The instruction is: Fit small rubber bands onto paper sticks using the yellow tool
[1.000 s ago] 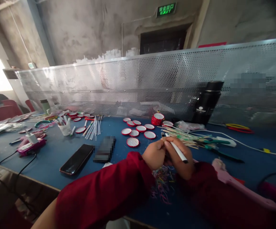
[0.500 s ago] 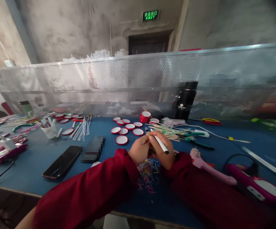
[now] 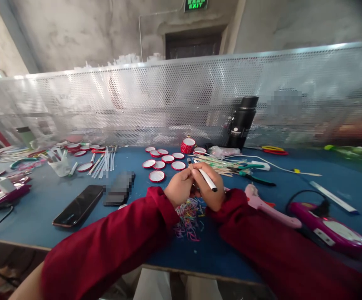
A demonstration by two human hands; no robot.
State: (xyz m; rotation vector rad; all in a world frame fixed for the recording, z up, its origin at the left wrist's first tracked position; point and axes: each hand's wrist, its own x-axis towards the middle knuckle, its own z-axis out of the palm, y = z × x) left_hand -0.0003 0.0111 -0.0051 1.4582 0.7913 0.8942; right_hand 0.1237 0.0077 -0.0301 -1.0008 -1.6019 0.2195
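Observation:
My right hand is closed around a white marker pen whose black end points down toward me. Against it, my left hand is closed, fingertips pinched together. A small flat brownish piece pokes up between the two hands; its lower part is hidden by the fingers, and I cannot tell what it is. Just below the hands lies a tangle of thin coloured strands. Beyond them sit several red-rimmed white round lids and a small red tub.
Two phones, one black, lie at left near a cup of sticks. Thin sticks, green-handled pliers, a pink glue gun and a purple power strip lie right. A black bottle stands by the perforated metal screen.
The view has tipped down slightly, so everything sits a little higher in the picture. Both hands stay together in nearly the same pose, with the pen still held.

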